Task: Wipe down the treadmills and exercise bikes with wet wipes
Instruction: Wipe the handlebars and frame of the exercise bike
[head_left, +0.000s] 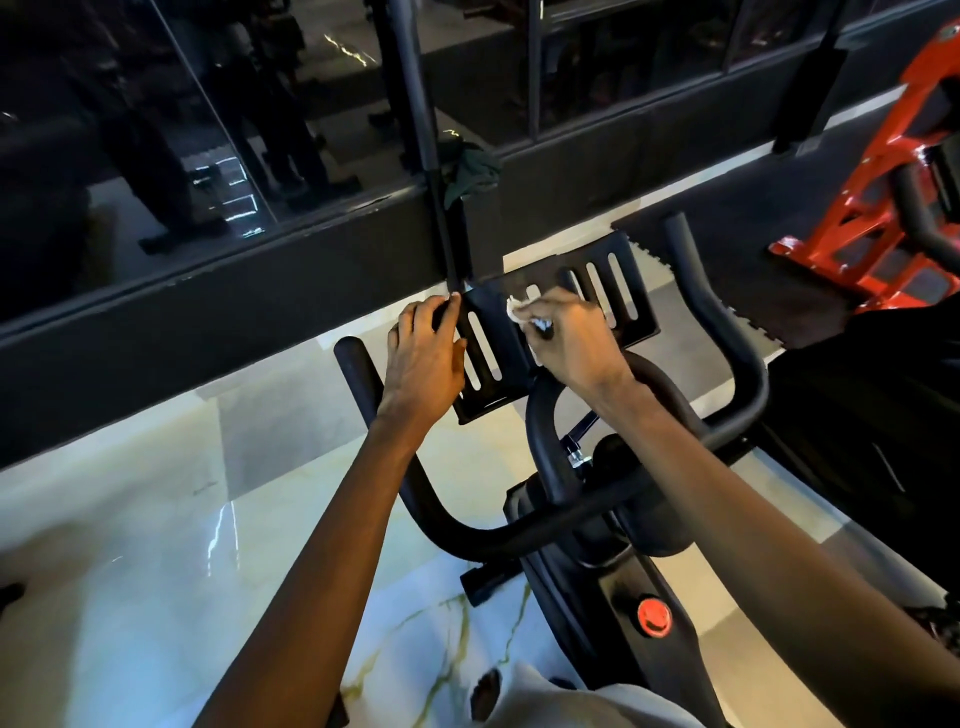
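A black exercise bike (613, 525) stands below me with curved handlebars (727, 332) and a slotted black tablet tray (498, 317) at the front. My left hand (426, 353) grips the tray's left edge, fingers curled over its top. My right hand (571, 338) presses a crumpled white wet wipe (519, 312) against the middle of the tray. Most of the wipe is hidden under my fingers. A red knob (654, 617) shows on the bike frame near me.
A glass wall with a black frame (208, 312) runs across just beyond the bike. A dark green cloth (467, 174) hangs on a black pole (415, 104). A red machine (883, 218) stands at the right on dark mats. The floor is pale marble tile (156, 545).
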